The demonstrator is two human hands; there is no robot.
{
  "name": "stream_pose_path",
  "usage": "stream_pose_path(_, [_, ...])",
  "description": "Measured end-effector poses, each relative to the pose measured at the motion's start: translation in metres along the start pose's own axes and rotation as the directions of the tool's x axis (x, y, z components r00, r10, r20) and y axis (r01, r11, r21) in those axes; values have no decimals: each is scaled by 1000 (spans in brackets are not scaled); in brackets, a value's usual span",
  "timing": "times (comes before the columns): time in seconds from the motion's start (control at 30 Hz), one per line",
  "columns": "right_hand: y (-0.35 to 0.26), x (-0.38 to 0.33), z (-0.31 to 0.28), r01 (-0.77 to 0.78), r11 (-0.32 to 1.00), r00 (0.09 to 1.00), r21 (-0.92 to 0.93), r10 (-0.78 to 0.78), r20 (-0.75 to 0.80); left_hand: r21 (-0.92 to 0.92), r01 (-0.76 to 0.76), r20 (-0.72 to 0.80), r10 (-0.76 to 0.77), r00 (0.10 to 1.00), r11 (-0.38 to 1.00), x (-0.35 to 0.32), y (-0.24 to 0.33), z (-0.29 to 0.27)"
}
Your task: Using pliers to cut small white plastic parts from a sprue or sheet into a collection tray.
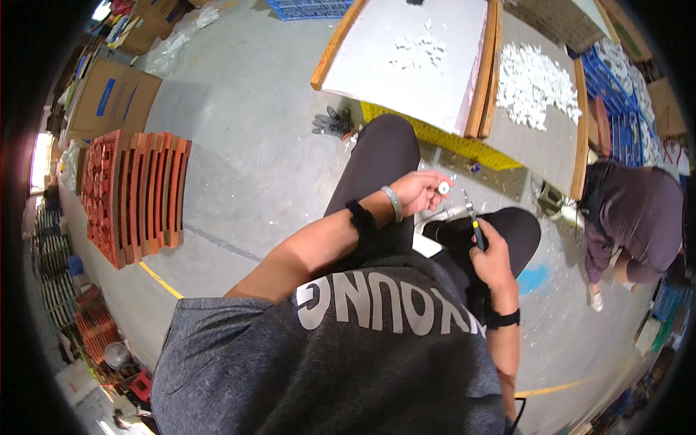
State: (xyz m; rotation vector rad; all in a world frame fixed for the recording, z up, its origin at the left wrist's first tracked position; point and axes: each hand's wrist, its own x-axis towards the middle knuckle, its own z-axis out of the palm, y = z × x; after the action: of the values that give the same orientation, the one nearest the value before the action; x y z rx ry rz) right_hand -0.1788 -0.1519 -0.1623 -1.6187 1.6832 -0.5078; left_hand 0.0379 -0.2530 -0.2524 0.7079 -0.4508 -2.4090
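Between the fingertips of my left hand [419, 193] is a small white round piece [444, 188] with a dark spot at its middle. My right hand [493, 254] is wrapped round the black-and-yellow handle of a slim hand tool [475, 226]. Its narrow metal tip points up and away from me, to the right of the white piece and apart from it. Whether the tip is a blade or a pair of jaws, I cannot tell. Both hands are over my lap, in front of a white-topped table [362, 72].
Small white pieces [417, 52] lie scattered on the table, and a larger heap [533, 83] covers the board beside it. A yellow crate [449, 138] is underneath. A dark glove [332, 122] lies left of it. Another person [634, 210] sits at right. Red-brown slatted stacks [134, 196] stand left.
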Motion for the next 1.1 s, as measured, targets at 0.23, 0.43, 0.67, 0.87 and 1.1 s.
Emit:
stream_pose_path(0.23, [29,11,20,-156,915,988,372,147,55,-173,-133,-122,112,986,976,7,19,4])
stream_pose_path(0.43, [4,-1,16,-308,820,951,483,276,137,-68,-343,-290,311,905,937,30,66,-1])
stream_pose_path(0.67, [12,-3,13,-354,787,933,506,332,136,55,-440,-317,433,844,896,52,110,6])
stream_pose_path(0.87, [4,-2,16,-363,767,930,529,336,150,66,-441,-326,437,838,895,40,114,-14])
stream_pose_path(1.1, [10,12,7,-346,664,928,663,348,135,712,-292,-227,603,765,639,20,76,-7])
